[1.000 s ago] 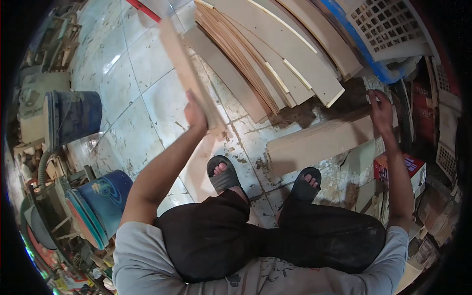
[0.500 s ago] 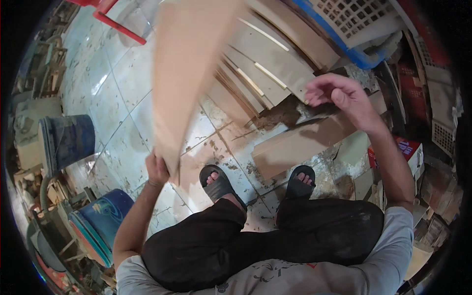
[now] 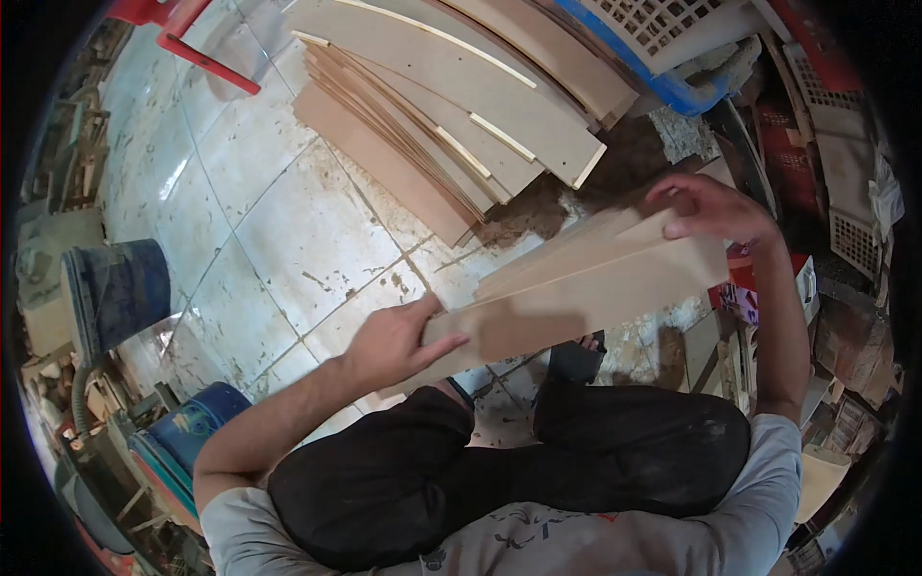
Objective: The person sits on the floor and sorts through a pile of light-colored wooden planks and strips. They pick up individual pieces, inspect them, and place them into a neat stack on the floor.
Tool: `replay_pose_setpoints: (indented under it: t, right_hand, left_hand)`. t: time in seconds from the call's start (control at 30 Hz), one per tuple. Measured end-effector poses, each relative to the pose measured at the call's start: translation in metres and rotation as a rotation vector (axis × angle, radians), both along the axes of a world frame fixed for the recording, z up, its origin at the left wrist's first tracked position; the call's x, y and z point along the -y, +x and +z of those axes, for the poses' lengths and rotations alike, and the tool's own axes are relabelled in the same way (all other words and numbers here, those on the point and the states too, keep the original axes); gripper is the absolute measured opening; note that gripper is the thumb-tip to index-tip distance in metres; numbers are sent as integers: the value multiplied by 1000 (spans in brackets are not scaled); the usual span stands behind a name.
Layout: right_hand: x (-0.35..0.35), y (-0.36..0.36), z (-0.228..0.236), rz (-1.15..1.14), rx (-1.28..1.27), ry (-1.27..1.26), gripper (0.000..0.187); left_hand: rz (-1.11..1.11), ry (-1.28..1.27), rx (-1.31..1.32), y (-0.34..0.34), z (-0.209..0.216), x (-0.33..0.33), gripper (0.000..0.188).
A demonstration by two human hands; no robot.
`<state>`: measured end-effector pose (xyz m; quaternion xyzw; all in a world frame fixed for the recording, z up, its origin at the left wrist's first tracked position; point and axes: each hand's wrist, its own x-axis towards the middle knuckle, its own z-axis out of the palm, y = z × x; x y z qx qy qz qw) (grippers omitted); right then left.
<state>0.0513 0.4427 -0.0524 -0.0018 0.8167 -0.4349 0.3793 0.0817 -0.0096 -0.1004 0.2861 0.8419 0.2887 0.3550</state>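
Observation:
A long, pale brown wooden board [image 3: 595, 309] stretches across in front of my knees, on a slant rising to the right. My left hand [image 3: 399, 338] grips its left end, thumb lying along the near face and fingers mostly hidden. At the opposite end my right hand [image 3: 718, 209] curls over the upper edge. A second wooden surface [image 3: 562, 252] shows just behind, blurred; whether it is a separate board I cannot tell. Farther off, a fanned pile of thin boards [image 3: 384, 134] lies on the tiles, several with pale strips along their edges.
Dark blue buckets [image 3: 130, 288] stand at the left. A red plastic leg [image 3: 206, 58] is at the upper left. Crates, one a white lattice crate [image 3: 663, 29], crowd the upper right. A red box [image 3: 768, 283] sits by my right forearm. My sandalled feet are partly covered by the board.
The board held upright in my left hand has swung down to lie crosswise before me. My right hand, empty before, has come down onto its right end.

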Motion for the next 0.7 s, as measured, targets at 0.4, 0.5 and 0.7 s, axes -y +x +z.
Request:
replay_pose_setpoints:
  t: [0.4,0.5,0.7]
  right_hand:
    - [-106,-6,-48,-426,-312,271,47]
    - [-97,-14,-45,-432,-379,376,48]
    - [-94,-10,-50,-304,-558,590,43]
  left_hand:
    - [-70,250,-53,-1,-13,-96,78]
    - [-125,155,-104,5,-5,-96,93]
    - [-119,157,-342,15,-19,-96,99]
